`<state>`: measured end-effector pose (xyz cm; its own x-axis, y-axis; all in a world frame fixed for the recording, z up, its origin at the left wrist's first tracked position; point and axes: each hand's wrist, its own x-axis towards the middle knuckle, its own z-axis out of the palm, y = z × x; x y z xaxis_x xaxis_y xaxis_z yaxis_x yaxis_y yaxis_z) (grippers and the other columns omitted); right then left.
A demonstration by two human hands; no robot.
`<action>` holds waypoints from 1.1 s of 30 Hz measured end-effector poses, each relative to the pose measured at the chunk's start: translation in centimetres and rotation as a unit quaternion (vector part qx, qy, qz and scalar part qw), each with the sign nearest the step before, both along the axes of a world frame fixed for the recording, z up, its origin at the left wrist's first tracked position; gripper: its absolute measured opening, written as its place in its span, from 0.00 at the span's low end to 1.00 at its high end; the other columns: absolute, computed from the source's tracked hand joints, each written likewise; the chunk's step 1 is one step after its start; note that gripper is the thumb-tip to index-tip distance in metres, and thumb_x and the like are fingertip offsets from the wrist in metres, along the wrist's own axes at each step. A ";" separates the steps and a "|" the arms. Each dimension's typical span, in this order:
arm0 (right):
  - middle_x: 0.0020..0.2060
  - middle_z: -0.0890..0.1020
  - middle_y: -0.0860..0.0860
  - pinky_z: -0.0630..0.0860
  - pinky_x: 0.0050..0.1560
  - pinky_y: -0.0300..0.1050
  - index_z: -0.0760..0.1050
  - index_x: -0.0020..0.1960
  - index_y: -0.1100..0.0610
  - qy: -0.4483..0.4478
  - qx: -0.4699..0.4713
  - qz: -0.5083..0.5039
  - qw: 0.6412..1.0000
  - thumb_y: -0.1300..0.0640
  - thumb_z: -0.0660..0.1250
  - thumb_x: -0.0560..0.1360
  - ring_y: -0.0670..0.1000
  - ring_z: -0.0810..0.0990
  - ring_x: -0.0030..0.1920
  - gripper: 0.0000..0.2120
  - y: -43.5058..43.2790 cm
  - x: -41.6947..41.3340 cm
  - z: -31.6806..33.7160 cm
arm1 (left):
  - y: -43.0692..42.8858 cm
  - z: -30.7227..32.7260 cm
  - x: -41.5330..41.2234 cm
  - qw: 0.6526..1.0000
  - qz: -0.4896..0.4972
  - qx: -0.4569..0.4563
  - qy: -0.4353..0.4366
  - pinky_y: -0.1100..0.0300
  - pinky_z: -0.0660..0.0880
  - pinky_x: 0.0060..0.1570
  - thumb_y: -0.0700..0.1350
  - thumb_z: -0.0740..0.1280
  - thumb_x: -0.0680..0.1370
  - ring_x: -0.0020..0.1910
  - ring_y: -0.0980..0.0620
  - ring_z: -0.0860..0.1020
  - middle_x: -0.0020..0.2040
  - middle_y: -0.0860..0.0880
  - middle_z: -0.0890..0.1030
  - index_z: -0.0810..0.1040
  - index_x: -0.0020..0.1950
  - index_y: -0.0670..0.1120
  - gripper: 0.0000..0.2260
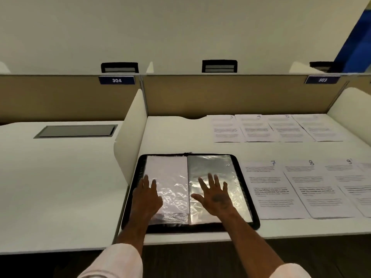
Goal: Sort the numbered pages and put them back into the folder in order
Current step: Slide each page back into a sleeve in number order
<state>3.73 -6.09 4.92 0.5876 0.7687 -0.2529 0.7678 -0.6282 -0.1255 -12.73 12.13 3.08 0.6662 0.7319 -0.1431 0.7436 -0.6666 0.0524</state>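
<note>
A white desk spreads out ahead of the left hand and the right hand, with a shallow notch in its far edge. Just left of the left hand stands a white side divider with a rounded top. Beyond it lies a neighbouring desk with a grey cable hatch. Another white divider rises far right of the right hand.

Well ahead of both hands runs a tan back partition bearing blue number plates, 304 to the left and 303 to the right. Two black chair backs show above it, against a plain pale wall. A blue panel sits far up to the right. Nearer than the hands, the floor is dark.
</note>
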 end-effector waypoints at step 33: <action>0.78 0.41 0.55 0.41 0.74 0.63 0.39 0.79 0.45 -0.040 0.080 -0.044 0.995 0.24 0.16 0.56 0.58 0.40 0.78 0.55 5.9 38.7 -1.5 | 4.3 2.1 39.4 0.993 -0.082 0.016 -0.081 0.45 0.47 0.76 0.63 0.54 0.81 0.79 0.46 0.42 0.80 0.45 0.41 0.40 0.80 0.50 0.36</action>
<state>42.42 -0.21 3.42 0.6671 0.7405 -0.0813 0.7229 -0.6699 -0.1693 26.70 16.41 5.16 0.7891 0.6142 -0.0025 0.6084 -0.7811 0.1405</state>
